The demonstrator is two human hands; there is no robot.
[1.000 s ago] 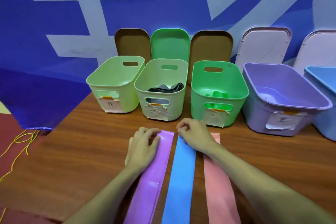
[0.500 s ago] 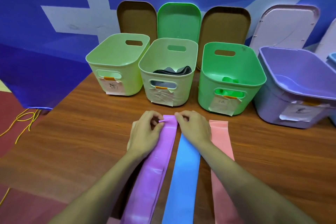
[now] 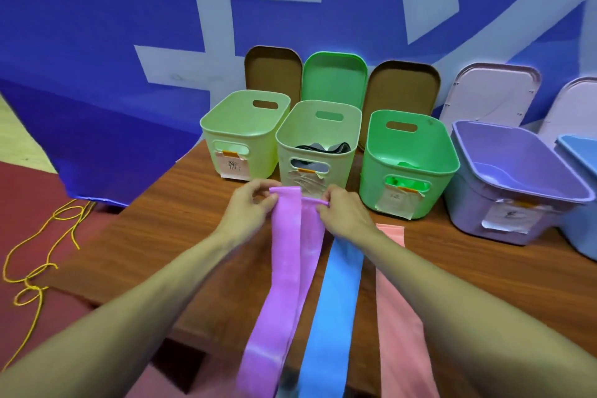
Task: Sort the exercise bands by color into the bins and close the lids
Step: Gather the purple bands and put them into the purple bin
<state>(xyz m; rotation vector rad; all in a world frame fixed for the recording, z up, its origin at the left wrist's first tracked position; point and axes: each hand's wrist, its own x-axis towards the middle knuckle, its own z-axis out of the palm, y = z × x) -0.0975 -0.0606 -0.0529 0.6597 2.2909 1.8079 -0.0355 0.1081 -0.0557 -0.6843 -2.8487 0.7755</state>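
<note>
Dark band (image 3: 323, 148) and green band (image 3: 407, 165) lie binned, left hand (image 3: 248, 207) and right hand (image 3: 346, 214) each pinch the purple band (image 3: 286, 268) at its end, while blue band (image 3: 337, 300), pink band (image 3: 399, 326) and lids (image 3: 334, 77) await.

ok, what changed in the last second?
The right hand left the blue band; both it and the left hand now pinch the far end of the purple band and lift it off the table. Blue band, pink band, bins and lids stayed put.

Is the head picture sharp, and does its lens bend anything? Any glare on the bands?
Head view: left hand, right hand and purple band slightly blurred; wide lens stretches the forearms toward the corners; pale sheen on the purple band.
</note>
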